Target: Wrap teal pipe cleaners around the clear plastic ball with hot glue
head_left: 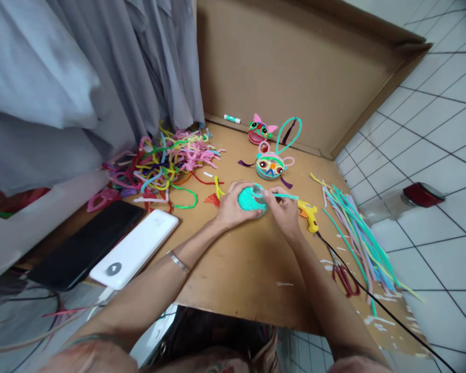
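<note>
My left hand wraps round a small round form covered in teal pipe cleaner, held just above the cardboard work surface. My right hand pinches the free end of the teal pipe cleaner against the form's right side. Both hands are closed. A finished owl-like pipe cleaner figure lies just beyond my hands, with a second pink-eared figure further back.
A tangle of mixed pipe cleaners lies at left, a bundle of straight ones at right. A yellow glue gun with black cord, red scissors, a white power bank and a black phone surround me. Cardboard wall behind.
</note>
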The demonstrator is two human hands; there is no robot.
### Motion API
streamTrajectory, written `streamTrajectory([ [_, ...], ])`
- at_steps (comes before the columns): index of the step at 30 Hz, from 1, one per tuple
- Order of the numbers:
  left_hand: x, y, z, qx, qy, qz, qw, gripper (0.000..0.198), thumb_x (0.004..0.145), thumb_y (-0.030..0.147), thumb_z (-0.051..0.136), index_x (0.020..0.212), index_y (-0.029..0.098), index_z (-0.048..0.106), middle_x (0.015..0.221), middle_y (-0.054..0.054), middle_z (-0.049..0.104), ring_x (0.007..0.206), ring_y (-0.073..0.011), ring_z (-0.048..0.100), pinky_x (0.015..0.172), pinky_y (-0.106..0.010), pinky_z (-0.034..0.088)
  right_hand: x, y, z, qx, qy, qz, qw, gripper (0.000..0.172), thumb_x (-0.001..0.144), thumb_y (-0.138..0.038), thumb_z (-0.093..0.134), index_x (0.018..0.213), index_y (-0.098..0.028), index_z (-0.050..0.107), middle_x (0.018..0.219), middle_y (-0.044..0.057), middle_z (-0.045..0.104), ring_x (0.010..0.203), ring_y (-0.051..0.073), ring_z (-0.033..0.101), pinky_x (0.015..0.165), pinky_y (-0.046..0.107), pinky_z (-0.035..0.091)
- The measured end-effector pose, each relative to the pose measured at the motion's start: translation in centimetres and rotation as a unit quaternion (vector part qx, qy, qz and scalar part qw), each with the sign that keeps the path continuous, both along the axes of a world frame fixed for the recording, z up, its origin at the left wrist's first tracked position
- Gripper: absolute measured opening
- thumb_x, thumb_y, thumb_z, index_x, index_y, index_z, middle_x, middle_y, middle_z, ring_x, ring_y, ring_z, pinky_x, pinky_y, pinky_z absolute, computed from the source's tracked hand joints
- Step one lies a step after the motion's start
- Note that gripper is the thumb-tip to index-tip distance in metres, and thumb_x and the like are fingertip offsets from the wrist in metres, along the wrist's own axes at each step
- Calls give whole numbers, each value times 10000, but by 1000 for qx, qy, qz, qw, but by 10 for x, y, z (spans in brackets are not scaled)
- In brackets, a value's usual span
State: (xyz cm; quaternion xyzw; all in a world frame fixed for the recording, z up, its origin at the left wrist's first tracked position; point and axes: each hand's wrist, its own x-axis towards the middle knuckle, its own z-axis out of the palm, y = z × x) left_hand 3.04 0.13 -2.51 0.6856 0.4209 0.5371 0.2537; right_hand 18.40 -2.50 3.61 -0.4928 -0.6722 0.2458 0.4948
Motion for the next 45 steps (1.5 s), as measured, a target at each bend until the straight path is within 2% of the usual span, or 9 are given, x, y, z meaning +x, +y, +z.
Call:
streamTrajectory([
  [8,3,-2,-4,21,6,-54,998,672,551,309,875,1162,229,606,1213,-81,619,1168,-280,598,1028,-465,496,9,-8,-12,-41,84,-55,994,229,681,-422,716,675,-202,653,636,-6,656,616,135,574,593,257,473],
  [13,4,-4,-3,20,11,-74,997,674,554,314,881,1165,230,609,1218,-85,617,1165,-279,594,1024,-463,492,13,-10,-15,-49,81,-99,991,242,678,-443,698,660,-212,630,596,-19,620,573,128,539,549,252,454],
  [20,2,-7,3,-7,31,-75,997,662,558,321,871,1162,243,613,1242,-73,614,1175,-282,594,1033,-463,480,9,-13,-14,-50,51,-93,993,217,685,-422,673,646,-214,623,582,-16,625,556,125,538,533,246,454],
  [35,1,-8,7,4,26,-98,995,629,597,318,849,1167,225,600,1225,-84,618,1192,-283,588,1037,-457,478,8,-16,-11,-56,41,-51,996,207,683,-400,675,611,-215,617,554,-26,592,536,116,514,511,240,429],
  [45,-3,-5,7,-23,39,-138,989,702,606,386,864,1229,253,568,1286,-88,583,1262,-300,539,1083,-479,440,11,-15,-12,-59,31,-41,997,195,680,-385,672,600,-216,616,565,-19,614,545,119,533,514,237,439],
])
